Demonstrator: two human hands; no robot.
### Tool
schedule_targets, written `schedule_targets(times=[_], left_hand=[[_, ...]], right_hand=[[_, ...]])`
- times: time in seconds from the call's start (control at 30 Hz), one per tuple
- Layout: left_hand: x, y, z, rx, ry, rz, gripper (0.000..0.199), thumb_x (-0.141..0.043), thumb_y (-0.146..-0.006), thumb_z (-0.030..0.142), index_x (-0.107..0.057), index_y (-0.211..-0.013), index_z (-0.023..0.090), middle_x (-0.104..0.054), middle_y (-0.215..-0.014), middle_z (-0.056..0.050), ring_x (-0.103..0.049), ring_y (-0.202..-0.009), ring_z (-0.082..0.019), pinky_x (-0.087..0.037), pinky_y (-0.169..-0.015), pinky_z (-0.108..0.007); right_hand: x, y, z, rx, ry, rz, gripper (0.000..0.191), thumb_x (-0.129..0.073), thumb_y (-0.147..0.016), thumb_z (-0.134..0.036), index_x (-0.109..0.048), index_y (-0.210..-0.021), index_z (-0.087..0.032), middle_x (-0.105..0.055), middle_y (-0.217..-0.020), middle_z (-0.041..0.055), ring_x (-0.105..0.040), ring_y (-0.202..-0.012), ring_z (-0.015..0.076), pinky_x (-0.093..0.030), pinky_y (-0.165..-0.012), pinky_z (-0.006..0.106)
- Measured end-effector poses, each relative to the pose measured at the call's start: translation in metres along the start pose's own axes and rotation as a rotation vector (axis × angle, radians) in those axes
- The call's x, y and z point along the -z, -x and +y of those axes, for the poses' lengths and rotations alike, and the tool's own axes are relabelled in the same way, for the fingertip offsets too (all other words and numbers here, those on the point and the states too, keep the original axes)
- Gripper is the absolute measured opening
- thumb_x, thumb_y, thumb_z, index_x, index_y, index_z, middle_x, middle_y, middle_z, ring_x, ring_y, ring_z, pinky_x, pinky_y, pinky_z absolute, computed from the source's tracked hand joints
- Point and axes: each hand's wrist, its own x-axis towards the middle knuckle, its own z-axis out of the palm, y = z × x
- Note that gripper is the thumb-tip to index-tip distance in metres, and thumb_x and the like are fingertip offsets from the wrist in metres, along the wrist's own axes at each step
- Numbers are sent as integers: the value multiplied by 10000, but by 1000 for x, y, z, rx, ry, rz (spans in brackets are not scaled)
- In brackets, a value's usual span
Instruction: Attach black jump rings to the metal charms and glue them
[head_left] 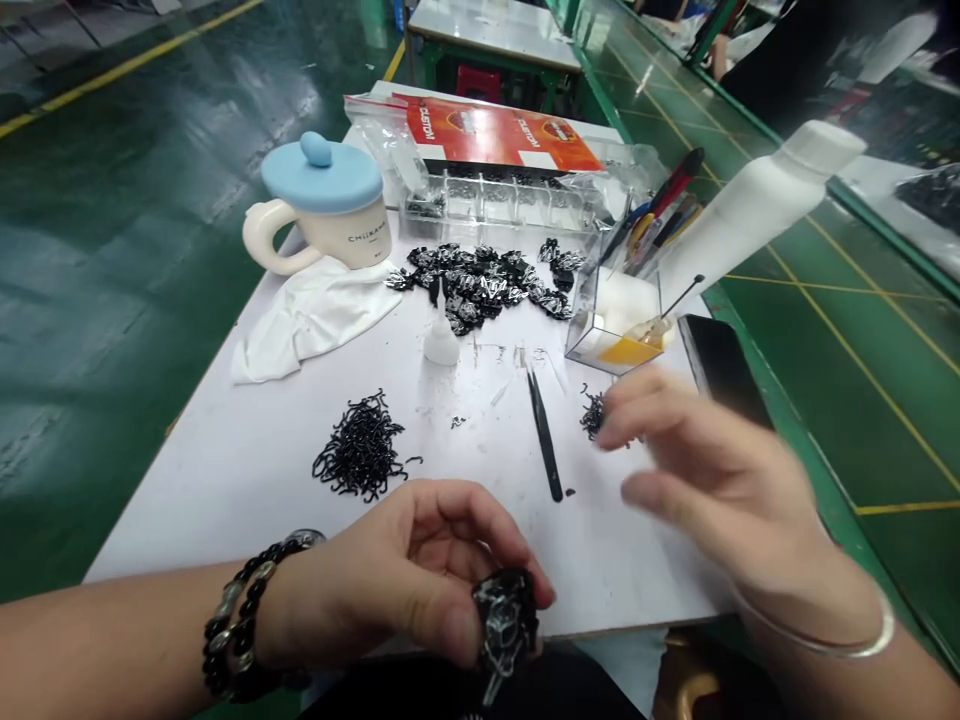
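My left hand point(405, 580) holds a small black and silver piece point(506, 620) between thumb and fingers at the table's near edge. My right hand point(712, 480) is blurred, its thumb and fingers apart with nothing between them, beside a small pile of black bits point(594, 415). Black tweezers point(545, 435) lie on the white table point(465, 470) between the hands. A larger pile of curved black bits point(363, 447) sits beyond my left wrist. Farther back are many black and silver pieces point(487, 280) and a small white nozzle bottle point(441, 340).
A lidded mug point(352, 235) and white cloth point(307, 320) stand and lie at the back left. To the right are a clear holder point(607, 335) with pens, a tall white bottle point(750, 210) and a dark phone point(720, 370). A compartment tray point(502, 205) lies behind.
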Motion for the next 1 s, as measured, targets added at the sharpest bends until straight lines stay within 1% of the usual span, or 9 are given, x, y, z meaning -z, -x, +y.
schedule_targets(times=[0.07,0.1,0.17,0.23,0.33,0.47,0.57,0.8,1.0], left_hand=[[0,1,2,-1,12,-26,335,-809,-620,101,-667,-917,162,-698,-958,-62,-695,-830,-170,-563,-719,-210],[0,2,3,-5,13,-37,336,-803,-626,92,-671,-926,165,-694,-963,-59,-692,-836,-165,-559,-732,-206],[0,2,4,-16,2,-51,333,-798,-630,87,-679,-931,165,-688,-961,-57,-687,-840,-157,-550,-755,-201],[0,1,4,-26,-10,-44,329,-803,-624,94,-685,-924,159,-683,-950,-59,-682,-843,-159,-545,-762,-202],[0,0,4,-36,-23,-20,335,-812,-607,95,-684,-912,153,-678,-954,-59,-679,-846,-172,-546,-752,-213],[2,1,3,-45,-52,7,336,-817,-604,99,-680,-905,160,-678,-972,-57,-676,-842,-165,-537,-741,-203],[3,3,3,-37,-76,5,344,-820,-602,104,-678,-908,174,-678,-987,-51,-674,-846,-160,-534,-742,-205],[3,3,5,-55,-100,63,330,-826,-595,138,-684,-891,173,-687,-972,-57,-676,-833,-160,-538,-727,-203],[4,-1,8,-65,-137,42,312,-812,-619,140,-680,-901,167,-689,-983,-54,-673,-852,-157,-536,-755,-211]], right_hand=[[23,10,11,-38,367,86,74,-628,-805,-214,-596,-871,-204,-523,-894,30,-509,-865,157,-403,-778,311],[32,16,20,-93,526,64,55,-624,-804,-229,-605,-851,-209,-538,-890,32,-514,-863,169,-392,-774,326],[42,26,38,-238,669,-10,68,-595,-817,-270,-618,-846,-213,-569,-889,37,-530,-857,186,-387,-768,344],[41,31,55,-344,687,-49,110,-564,-832,-298,-627,-848,-209,-590,-881,41,-547,-844,186,-396,-772,342],[27,21,69,-424,697,-24,165,-519,-856,-332,-626,-863,-206,-615,-828,30,-562,-748,157,-416,-721,301],[7,-7,70,-582,784,48,198,-497,-850,-374,-616,-857,-216,-619,-677,16,-543,-593,159,-340,-534,261],[2,-21,70,-662,836,35,183,-517,-819,-372,-613,-828,-216,-626,-679,32,-549,-605,184,-280,-503,253],[3,-21,74,-667,799,-70,165,-475,-814,-308,-582,-746,-202,-620,-673,4,-527,-565,136,-294,-499,245],[2,-18,73,-596,819,-102,149,-465,-833,-274,-556,-945,-241,-615,-679,-17,-535,-588,143,-300,-532,239]])
